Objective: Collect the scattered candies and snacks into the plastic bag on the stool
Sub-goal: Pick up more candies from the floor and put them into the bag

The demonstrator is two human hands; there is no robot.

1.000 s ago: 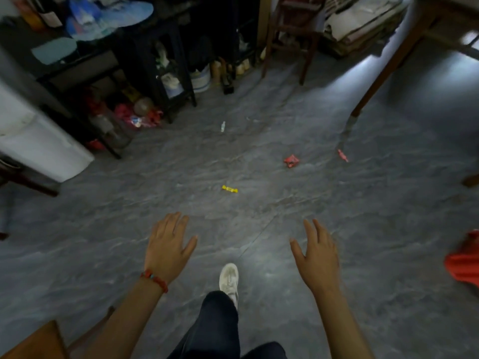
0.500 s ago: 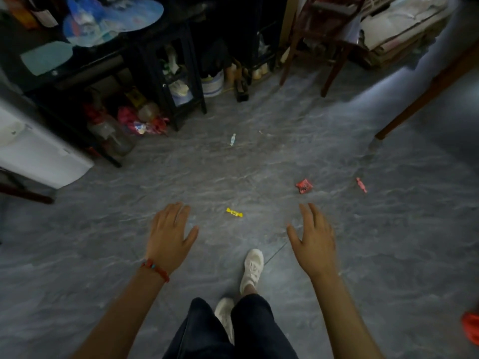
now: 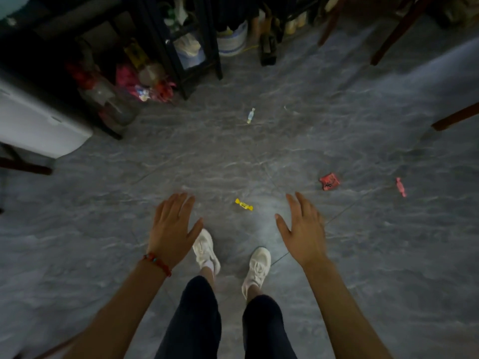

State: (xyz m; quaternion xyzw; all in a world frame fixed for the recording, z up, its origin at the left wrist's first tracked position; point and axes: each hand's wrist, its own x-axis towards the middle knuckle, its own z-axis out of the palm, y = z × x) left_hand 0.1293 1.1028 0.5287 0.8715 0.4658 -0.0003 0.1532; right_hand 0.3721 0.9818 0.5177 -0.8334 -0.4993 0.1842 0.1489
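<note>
Now I am closing in; the yellow candy, farther off a second ago, is lying at twelve o'clock between my left hand and right hand; fingers spread, holding nothing; stool bag is out of view.

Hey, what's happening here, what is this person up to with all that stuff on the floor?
A person stands over a grey floor with both hands out, open and empty: left hand, right hand. Nothing is picked up yet. A yellow candy lies between the hands, just ahead of the shoes. A red wrapper and pink candy lie to the right, a pale candy farther ahead.
</note>
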